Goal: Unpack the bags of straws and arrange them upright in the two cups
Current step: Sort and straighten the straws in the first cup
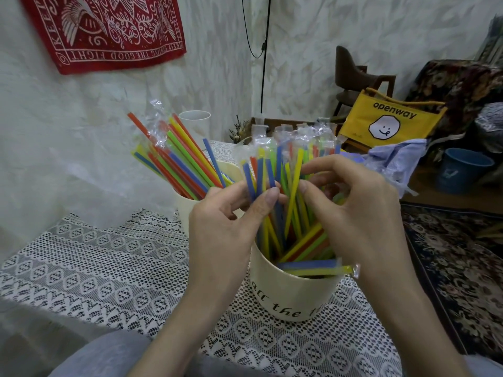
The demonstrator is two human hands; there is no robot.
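A cream cup [288,297] with black lettering stands near me on the lace-covered table, full of coloured straws [292,186] in clear wrappers. My left hand [228,224] pinches a few blue and yellow straws at the cup's left side. My right hand [353,210] has its fingers curled round straws on the right. A few wrapped straws [315,268] lie flat across the cup's mouth. A second cream cup [183,210] behind and to the left holds more straws [174,156] leaning left.
A white plastic cup [194,123] stands at the table's back by the wall. The lace cloth [95,268] covers the table. To the right are a yellow bag [392,118], a blue bucket [460,170], a chair and patterned carpet.
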